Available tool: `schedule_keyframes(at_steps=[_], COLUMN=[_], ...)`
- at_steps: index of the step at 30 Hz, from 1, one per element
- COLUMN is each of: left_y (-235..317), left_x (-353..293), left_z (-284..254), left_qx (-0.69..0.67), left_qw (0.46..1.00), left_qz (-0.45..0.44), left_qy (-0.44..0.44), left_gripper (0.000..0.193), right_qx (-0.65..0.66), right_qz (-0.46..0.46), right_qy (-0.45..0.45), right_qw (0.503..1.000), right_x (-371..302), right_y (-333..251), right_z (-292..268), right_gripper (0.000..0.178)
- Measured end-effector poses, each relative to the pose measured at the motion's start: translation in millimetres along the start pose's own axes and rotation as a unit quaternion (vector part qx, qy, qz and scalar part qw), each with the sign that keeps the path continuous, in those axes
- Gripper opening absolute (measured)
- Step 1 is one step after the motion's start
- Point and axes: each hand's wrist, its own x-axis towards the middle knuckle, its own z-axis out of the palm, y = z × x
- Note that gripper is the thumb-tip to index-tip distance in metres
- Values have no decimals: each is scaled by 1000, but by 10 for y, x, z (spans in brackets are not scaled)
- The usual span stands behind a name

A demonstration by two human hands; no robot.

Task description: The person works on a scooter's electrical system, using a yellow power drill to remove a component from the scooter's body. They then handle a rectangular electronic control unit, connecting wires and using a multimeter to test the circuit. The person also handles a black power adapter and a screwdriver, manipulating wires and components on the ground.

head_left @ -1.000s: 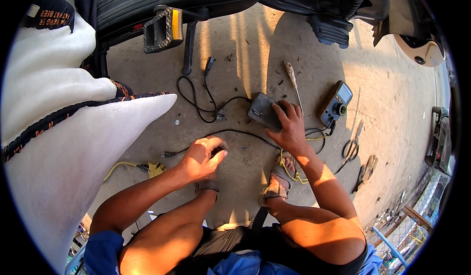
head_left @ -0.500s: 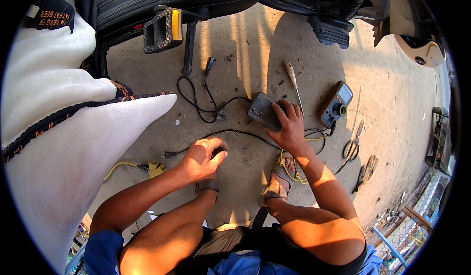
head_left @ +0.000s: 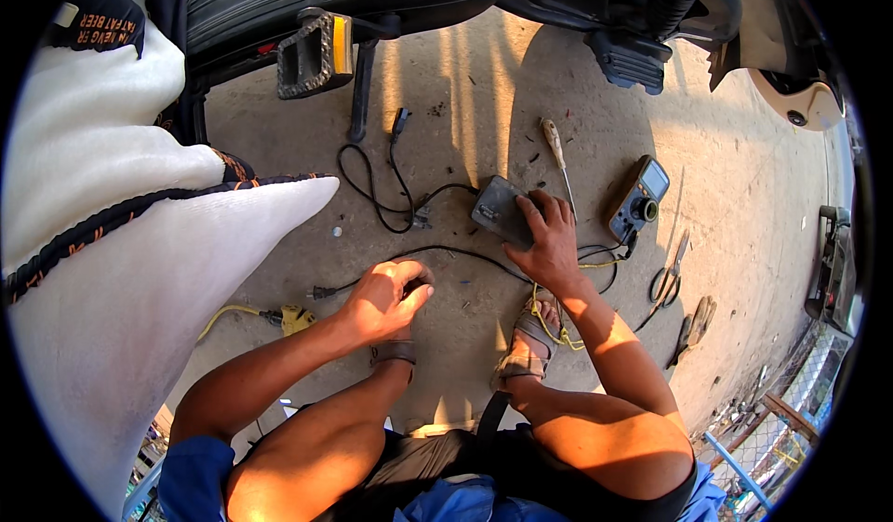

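Observation:
On the concrete ground lies a dark grey rectangular charger with black cords. My right hand grips its right end, fingers on its top face and thumb at the near edge. One black cord leaves the charger's left side, loops leftward and ends in a connector. Another cord runs from beneath my right hand to a two-pin plug. Close to that cord, over my left foot, my left hand is closed with curled fingers; whatever they hold, if anything, is hidden.
A screwdriver and a multimeter lie right of the charger. Scissors and a glove are farther right. A yellow socket sits left. A parked bike's pedal and stand jut in; white fabric hangs left.

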Motion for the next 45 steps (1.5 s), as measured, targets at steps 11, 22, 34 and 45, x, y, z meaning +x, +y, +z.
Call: schedule_keyframes(at_steps=[11, 22, 34, 45], left_y=[-58, -261, -88, -160], left_x=[1003, 1336, 1354, 1356], left_z=[386, 703, 659, 667], left_qx=[-6, 110, 150, 114], left_qw=[996, 986, 979, 982], left_qz=[-85, -48, -80, -71], left_qy=[23, 119, 116, 135], left_gripper=[38, 39, 32, 36], right_qx=[-45, -71, -66, -78], right_qz=[53, 91, 78, 64], right_qy=[-24, -48, -56, -65], right_qw=[997, 992, 993, 993], right_x=[-27, -45, -43, -42], right_y=[-8, -14, -31, -5], right_z=[60, 90, 71, 117], right_gripper=[101, 102, 101, 104])
